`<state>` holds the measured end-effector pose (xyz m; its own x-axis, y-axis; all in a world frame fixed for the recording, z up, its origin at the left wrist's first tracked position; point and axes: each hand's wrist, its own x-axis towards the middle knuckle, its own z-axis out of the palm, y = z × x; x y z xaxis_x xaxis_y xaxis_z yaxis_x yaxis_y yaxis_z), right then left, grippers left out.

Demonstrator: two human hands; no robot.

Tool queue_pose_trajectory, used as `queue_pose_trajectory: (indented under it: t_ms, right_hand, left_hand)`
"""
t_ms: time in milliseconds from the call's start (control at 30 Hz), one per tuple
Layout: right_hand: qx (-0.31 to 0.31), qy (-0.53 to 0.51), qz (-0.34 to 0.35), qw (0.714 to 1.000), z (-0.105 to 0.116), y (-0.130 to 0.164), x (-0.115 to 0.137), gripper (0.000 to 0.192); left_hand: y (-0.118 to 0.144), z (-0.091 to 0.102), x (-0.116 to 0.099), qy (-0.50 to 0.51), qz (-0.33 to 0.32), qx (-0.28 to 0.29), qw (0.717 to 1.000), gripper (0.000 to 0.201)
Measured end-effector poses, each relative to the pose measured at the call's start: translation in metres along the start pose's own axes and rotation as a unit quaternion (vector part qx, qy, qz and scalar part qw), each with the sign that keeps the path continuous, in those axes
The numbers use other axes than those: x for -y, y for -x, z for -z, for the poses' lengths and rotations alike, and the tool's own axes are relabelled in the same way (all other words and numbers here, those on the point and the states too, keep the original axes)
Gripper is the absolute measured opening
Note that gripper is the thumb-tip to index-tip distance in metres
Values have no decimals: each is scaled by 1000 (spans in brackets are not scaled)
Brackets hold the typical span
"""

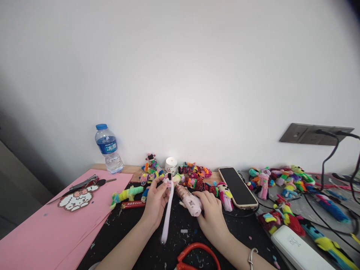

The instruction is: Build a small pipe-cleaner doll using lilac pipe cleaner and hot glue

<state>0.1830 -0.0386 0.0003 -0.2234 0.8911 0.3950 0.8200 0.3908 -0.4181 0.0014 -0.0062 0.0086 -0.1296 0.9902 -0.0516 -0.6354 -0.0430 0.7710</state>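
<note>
My left hand is closed in a pinch on a small pink-and-black pipe-cleaner piece. From it a long lilac pipe cleaner hangs down over the black mat. My right hand is wrapped round a pale pink plastic tool, whose exact kind I cannot make out. The tool lies low over the mat, its far end by a brownish fuzzy piece. Red-handled scissors, only partly in view, lie at the front edge between my forearms.
Pipe-cleaner figures line the back, near a white cup. Left are pink sheets and a water bottle. Right are a phone, more figures, a white power bank and black cables below a wall socket.
</note>
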Motion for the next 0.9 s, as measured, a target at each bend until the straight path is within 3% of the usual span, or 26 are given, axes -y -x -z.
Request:
queue_pose_trajectory:
  t_ms: [100,200,500,900]
  right_hand:
    - [-12,3,-11,1000,0,-1,-1,40]
    - [-24,-7,-13,1000,0,0,-4,40]
    - [-47,-68,56,995,-4,2,-10,34]
    - [-65,-89,91,990,1,2,-3,26]
  left_hand:
    - [-3,3,-1,-30,-59,-70,995,30]
    - [-4,4,-1,-39,-63,-97,992,30]
    - [2,-3,3,1,17,5,1000,25]
    - [3,1,6,-4,21,28,999,21]
